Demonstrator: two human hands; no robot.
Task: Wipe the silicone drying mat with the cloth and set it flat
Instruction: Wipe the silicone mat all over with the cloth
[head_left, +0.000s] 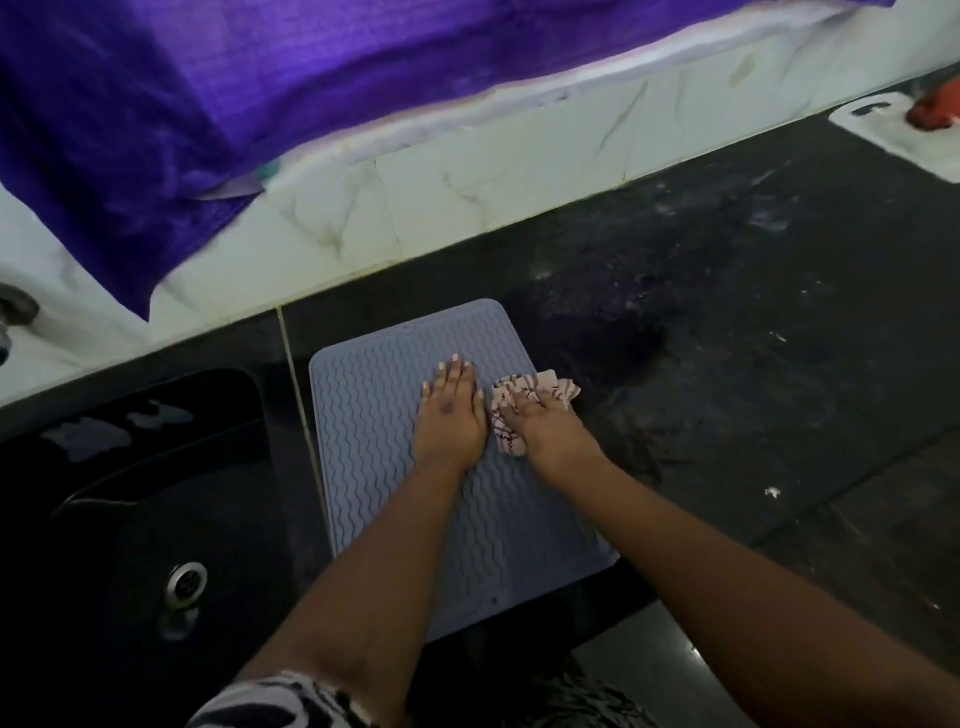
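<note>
**Wiping under way, mat already lying flat**

On the dark counter (727, 291), beside the sink (130, 493), the silicone drying mat (374, 415) lies flat. Judging by this, the wipe is mid-step — the left hand (451, 415) presses open-palmed, holding nothing, while the right hand (545, 423) closes on the cloth (519, 395) at the mat's right edge. Next: sweep across the ridges (nothing blocks them); the cutting board (893, 135) sits well apart.

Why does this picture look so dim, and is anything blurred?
Head view: dim light leaves the sink nearly black; the purple cloth overhead and red item at far right are smeared, while the mat ridges and both hands stay fairly sharp; straight edges slant from the wide lens.
</note>
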